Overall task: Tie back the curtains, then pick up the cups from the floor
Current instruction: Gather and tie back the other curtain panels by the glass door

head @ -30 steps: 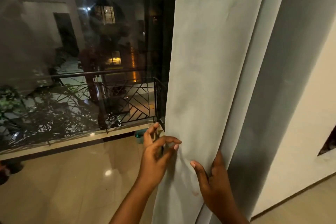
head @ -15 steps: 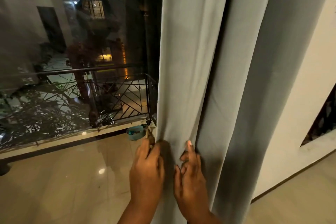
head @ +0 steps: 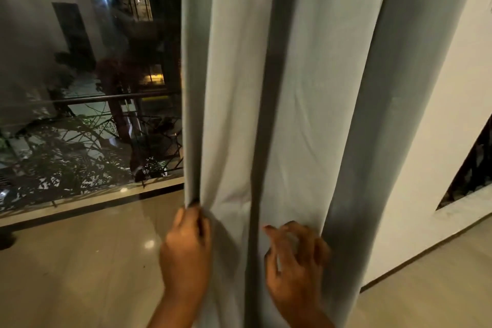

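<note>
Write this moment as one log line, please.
step: gathering curtain | left hand: grips edge | right hand: on folds | tie-back: unseen
</note>
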